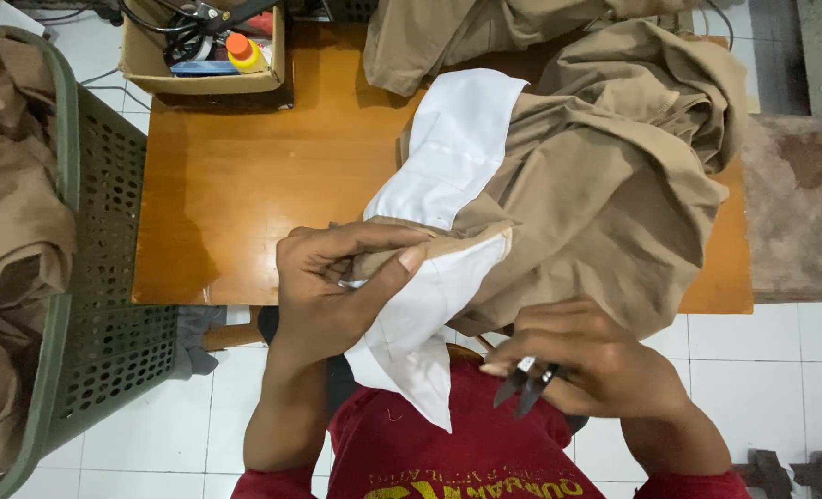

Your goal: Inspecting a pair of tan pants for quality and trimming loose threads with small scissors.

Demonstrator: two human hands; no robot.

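The left hand [323,282] pinches the tan garment [605,176] at its white lining [448,157]. The right hand [582,356] grips small thread snips [525,386], blades apparently closed. Keeping the seam taut probably helps trim cleanly.

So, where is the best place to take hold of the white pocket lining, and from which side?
Probably at the white pocket lining's free pointed end, coming from below: it hangs clear of the tan garment, while the left hand pinches the seam above and the right hand holds the thread snips.
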